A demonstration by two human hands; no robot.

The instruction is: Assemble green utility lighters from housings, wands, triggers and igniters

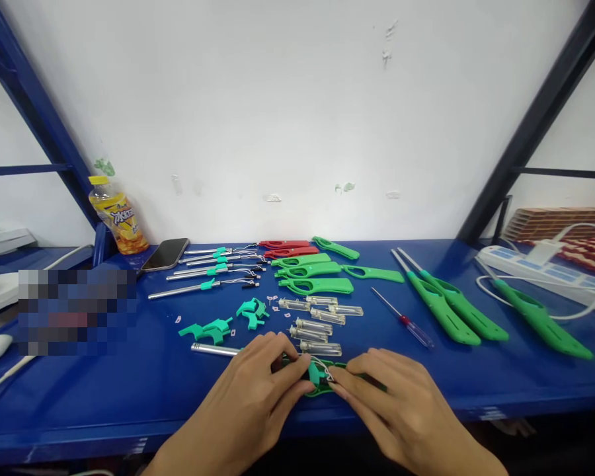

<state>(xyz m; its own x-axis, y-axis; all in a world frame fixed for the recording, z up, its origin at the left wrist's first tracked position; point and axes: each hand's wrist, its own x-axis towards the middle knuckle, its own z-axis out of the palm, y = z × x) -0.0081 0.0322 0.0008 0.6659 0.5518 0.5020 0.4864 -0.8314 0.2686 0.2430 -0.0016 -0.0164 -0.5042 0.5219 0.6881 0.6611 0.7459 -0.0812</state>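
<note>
Near the table's front edge, my left hand (pixel 265 383) pinches a small teal trigger piece (pixel 316 373) between thumb and index finger. My right hand (pixel 394 393) has its fingertips closed at the white wires (pixel 326 367) beside that piece. Under both hands lies an open green lighter shell (pixel 322 391), mostly covered by the fingers. A metal tube (pixel 213 350) sticks out to the left from behind my left hand. Just behind the hands are several clear fuel tanks (pixel 320 348) and, to their left, loose teal triggers (pixel 217 329).
Farther back lie metal tubes with wires (pixel 193 287), green shells (pixel 322 285) and red shells (pixel 290 252). A screwdriver (pixel 416 330) and green lighters (pixel 446 314) are at the right, near a power strip (pixel 540 268). A phone (pixel 166 254) and a bottle (pixel 121 221) stand back left.
</note>
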